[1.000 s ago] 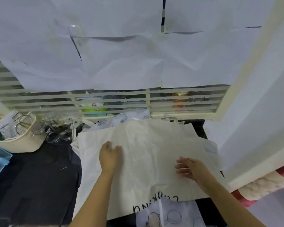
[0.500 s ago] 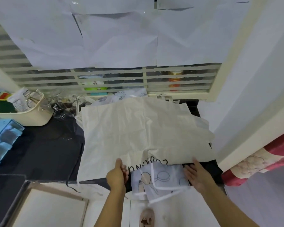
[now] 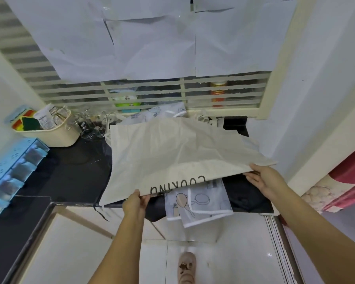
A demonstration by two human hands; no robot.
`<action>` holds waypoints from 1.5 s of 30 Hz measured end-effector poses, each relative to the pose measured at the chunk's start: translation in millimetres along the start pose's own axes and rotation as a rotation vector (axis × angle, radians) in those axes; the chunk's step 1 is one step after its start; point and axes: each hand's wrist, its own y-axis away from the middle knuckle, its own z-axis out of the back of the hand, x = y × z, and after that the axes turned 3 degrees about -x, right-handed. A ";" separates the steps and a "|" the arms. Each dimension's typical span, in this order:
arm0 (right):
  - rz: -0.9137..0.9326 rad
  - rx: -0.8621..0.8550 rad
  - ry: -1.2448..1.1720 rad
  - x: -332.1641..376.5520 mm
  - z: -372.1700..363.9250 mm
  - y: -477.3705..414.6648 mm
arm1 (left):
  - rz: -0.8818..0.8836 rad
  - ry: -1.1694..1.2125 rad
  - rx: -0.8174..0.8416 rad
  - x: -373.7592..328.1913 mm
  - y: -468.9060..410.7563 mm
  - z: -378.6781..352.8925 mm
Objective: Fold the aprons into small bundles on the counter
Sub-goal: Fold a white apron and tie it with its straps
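I'm holding the cream COOKING apron [image 3: 172, 152] w/ its near hem raised off the black surface [image 3: 74, 173]: left hand [image 3: 134, 203] pinching at its 7 o'clock, right hand [image 3: 263, 179] gripping the 4 o'clock corner, prob. so it's folding back evenly.

The light is bright, soft and even: daylight comes through the paper sheets [image 3: 152, 44] on the window beyond the far edge of the tabletop [image 3: 70, 173], so the cream apron [image 3: 172, 148] looks pale and flat, with only a soft shadow under its lifted near edge. The dark tabletop has a weak sheen near its left edge, and the glossy floor tiles [image 3: 244, 263] show one small spot of glare. The wide-angle lens bends straight lines strongly toward the borders, and the blue drawer box [image 3: 12, 173] at the tabletop's left end looks a little smeared, while the middle is sharp.
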 end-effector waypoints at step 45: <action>0.181 -0.053 1.214 28.5 -181.3 -175.9 | -1.082 -1.801 0.633 -62.6 -97.9 -177.9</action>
